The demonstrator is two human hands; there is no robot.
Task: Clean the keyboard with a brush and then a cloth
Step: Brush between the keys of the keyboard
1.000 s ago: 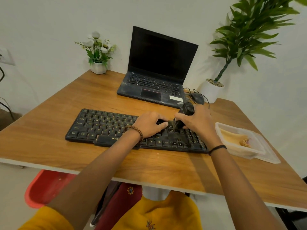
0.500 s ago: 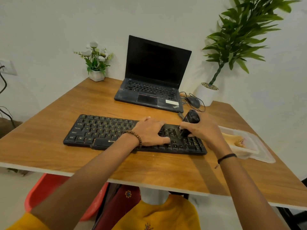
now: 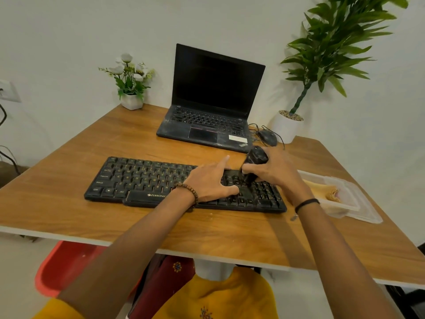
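A black keyboard (image 3: pixel 147 180) lies across the middle of the wooden desk (image 3: pixel 69 210). My left hand (image 3: pixel 210 180) rests flat on its right half, fingers spread and straight. My right hand (image 3: pixel 274 169) grips a black brush (image 3: pixel 254 162) by its thick handle, bristle end down on the keys near the right end. A folded yellow cloth (image 3: pixel 326 192) lies in a clear plastic tray (image 3: pixel 358 210) just right of the keyboard.
An open black laptop (image 3: pixel 211 107) stands behind the keyboard, with a wired mouse (image 3: pixel 268 137) to its right. A small white flower pot (image 3: pixel 131 101) sits at the back left, a tall green plant (image 3: pixel 287 127) at the back right. A red chair (image 3: pixel 62 265) shows under the desk.
The brush and my right hand have shifted slightly along the right end of the keyboard. My left hand stays pressed on the keys. The camera view has tilted a little.
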